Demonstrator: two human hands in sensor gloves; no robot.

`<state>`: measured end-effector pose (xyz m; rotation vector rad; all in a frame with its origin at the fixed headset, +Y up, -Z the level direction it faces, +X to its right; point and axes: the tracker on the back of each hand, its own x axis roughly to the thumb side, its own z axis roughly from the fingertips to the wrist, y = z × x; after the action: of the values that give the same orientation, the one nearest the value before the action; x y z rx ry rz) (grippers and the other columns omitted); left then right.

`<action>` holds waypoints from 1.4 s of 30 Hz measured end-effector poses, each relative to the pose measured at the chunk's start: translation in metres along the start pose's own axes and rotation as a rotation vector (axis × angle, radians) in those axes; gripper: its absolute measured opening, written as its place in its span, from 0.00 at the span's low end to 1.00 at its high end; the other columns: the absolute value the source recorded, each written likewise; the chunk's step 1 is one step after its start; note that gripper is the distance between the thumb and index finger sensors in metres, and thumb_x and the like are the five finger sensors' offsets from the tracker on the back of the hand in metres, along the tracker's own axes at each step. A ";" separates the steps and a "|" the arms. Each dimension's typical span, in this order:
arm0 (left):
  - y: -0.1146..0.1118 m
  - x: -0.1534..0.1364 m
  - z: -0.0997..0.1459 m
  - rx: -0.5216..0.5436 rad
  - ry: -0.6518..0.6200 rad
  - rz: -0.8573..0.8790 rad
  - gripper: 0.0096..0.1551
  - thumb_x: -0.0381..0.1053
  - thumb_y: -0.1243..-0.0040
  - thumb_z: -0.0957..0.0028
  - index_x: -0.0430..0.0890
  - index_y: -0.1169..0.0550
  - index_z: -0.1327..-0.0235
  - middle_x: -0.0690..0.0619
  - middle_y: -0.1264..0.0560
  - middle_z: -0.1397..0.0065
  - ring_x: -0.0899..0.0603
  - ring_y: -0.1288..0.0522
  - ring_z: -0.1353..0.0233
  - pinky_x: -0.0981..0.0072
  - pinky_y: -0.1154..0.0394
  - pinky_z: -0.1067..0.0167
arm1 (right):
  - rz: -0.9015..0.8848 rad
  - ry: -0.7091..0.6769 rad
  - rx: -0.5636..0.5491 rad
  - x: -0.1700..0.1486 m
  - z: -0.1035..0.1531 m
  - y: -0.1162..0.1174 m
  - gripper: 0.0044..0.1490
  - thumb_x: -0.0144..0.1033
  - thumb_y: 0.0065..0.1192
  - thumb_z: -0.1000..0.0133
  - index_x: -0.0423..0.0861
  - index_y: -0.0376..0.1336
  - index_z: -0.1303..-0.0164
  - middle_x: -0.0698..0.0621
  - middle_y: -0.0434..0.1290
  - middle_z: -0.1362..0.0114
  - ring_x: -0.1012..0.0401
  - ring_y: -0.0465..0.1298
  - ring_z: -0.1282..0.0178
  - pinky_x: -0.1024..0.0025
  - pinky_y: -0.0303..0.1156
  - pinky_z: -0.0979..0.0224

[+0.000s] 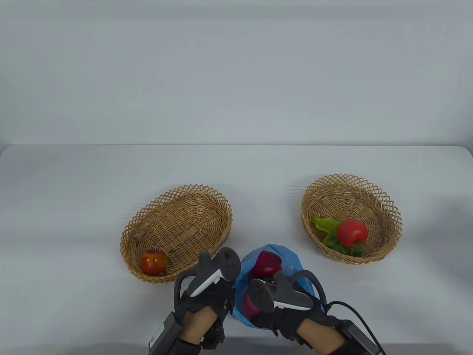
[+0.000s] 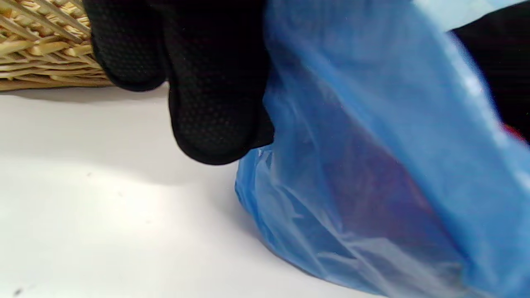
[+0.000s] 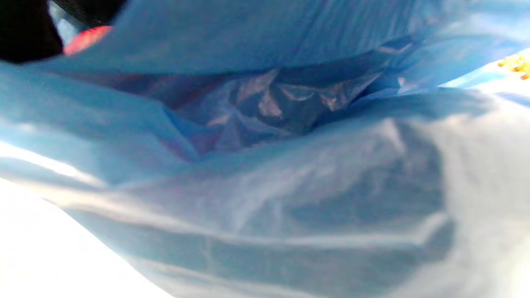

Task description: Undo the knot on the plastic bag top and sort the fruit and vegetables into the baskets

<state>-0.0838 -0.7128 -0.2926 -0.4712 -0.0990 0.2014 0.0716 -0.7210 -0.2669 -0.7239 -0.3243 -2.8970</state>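
The blue plastic bag (image 1: 271, 259) lies open at the table's near edge, with a dark red piece of produce (image 1: 268, 263) showing in its mouth. My left hand (image 1: 221, 296) is at the bag's left side. In the left wrist view its curled gloved fingers (image 2: 211, 103) pinch the bag's film (image 2: 352, 174). My right hand (image 1: 260, 314) reaches into the bag from the right, its fingers hidden under the tracker. A second red piece (image 1: 248, 305) lies beside them, also seen as a red patch (image 3: 87, 37) over the bag's rim (image 3: 265, 45).
A left wicker basket (image 1: 177, 207) holds a red apple (image 1: 153, 261). A right wicker basket (image 1: 351, 185) holds a red tomato (image 1: 353, 233) on a green leafy vegetable (image 1: 327, 225). The left basket's wall (image 2: 37, 54) is close to my left fingers.
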 end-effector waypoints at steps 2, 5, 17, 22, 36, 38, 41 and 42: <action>0.000 0.000 0.000 -0.004 0.003 0.000 0.28 0.49 0.42 0.46 0.49 0.26 0.31 0.52 0.14 0.41 0.47 0.11 0.50 0.48 0.24 0.35 | -0.002 0.001 0.010 0.000 -0.001 0.002 0.66 0.70 0.72 0.62 0.48 0.50 0.19 0.41 0.70 0.22 0.47 0.77 0.29 0.44 0.71 0.27; -0.001 0.000 0.000 -0.016 -0.002 0.015 0.28 0.50 0.42 0.46 0.49 0.26 0.31 0.52 0.14 0.41 0.47 0.11 0.50 0.47 0.25 0.35 | -0.004 0.005 0.026 0.002 -0.004 0.007 0.69 0.70 0.71 0.63 0.47 0.47 0.19 0.39 0.67 0.21 0.46 0.76 0.27 0.43 0.70 0.26; 0.006 -0.004 0.004 0.044 0.016 0.018 0.28 0.49 0.42 0.46 0.49 0.26 0.31 0.52 0.14 0.42 0.46 0.12 0.51 0.47 0.25 0.36 | -0.283 0.008 -0.061 -0.031 0.006 -0.014 0.69 0.70 0.74 0.64 0.45 0.50 0.21 0.38 0.70 0.24 0.48 0.80 0.34 0.45 0.73 0.30; 0.006 -0.004 0.005 0.048 0.010 0.016 0.28 0.49 0.42 0.46 0.49 0.26 0.31 0.52 0.14 0.42 0.46 0.12 0.50 0.47 0.25 0.35 | -0.566 0.000 -0.180 -0.055 0.022 -0.029 0.68 0.70 0.74 0.63 0.44 0.50 0.21 0.38 0.70 0.24 0.47 0.80 0.34 0.44 0.73 0.31; 0.042 -0.002 0.052 0.244 -0.278 0.261 0.56 0.67 0.36 0.55 0.52 0.49 0.18 0.48 0.37 0.18 0.41 0.28 0.23 0.38 0.39 0.23 | -0.887 0.071 -0.380 -0.078 0.041 -0.037 0.67 0.73 0.70 0.60 0.44 0.49 0.21 0.38 0.70 0.25 0.49 0.81 0.36 0.47 0.74 0.33; 0.045 0.003 0.061 0.283 -0.339 0.249 0.58 0.66 0.35 0.55 0.54 0.53 0.18 0.51 0.43 0.14 0.41 0.33 0.17 0.37 0.43 0.20 | -0.934 0.074 -0.379 -0.079 0.041 -0.035 0.67 0.74 0.67 0.60 0.43 0.49 0.21 0.38 0.71 0.25 0.50 0.81 0.37 0.48 0.75 0.33; 0.042 0.012 0.068 0.272 -0.446 0.266 0.63 0.71 0.36 0.56 0.57 0.57 0.18 0.50 0.49 0.11 0.41 0.37 0.12 0.39 0.46 0.16 | -1.015 0.034 -0.347 -0.079 0.040 -0.035 0.66 0.73 0.67 0.59 0.44 0.48 0.21 0.38 0.70 0.25 0.51 0.81 0.36 0.49 0.76 0.32; 0.041 0.016 0.070 0.265 -0.472 0.260 0.64 0.71 0.37 0.56 0.57 0.59 0.18 0.50 0.51 0.11 0.41 0.39 0.11 0.39 0.47 0.15 | -1.035 0.010 -0.333 -0.078 0.041 -0.035 0.66 0.73 0.66 0.58 0.44 0.48 0.20 0.39 0.70 0.24 0.51 0.81 0.35 0.49 0.76 0.31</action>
<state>-0.0849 -0.6430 -0.2485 -0.1626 -0.4684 0.5723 0.1512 -0.6706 -0.2750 -0.7288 -0.2641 -4.0062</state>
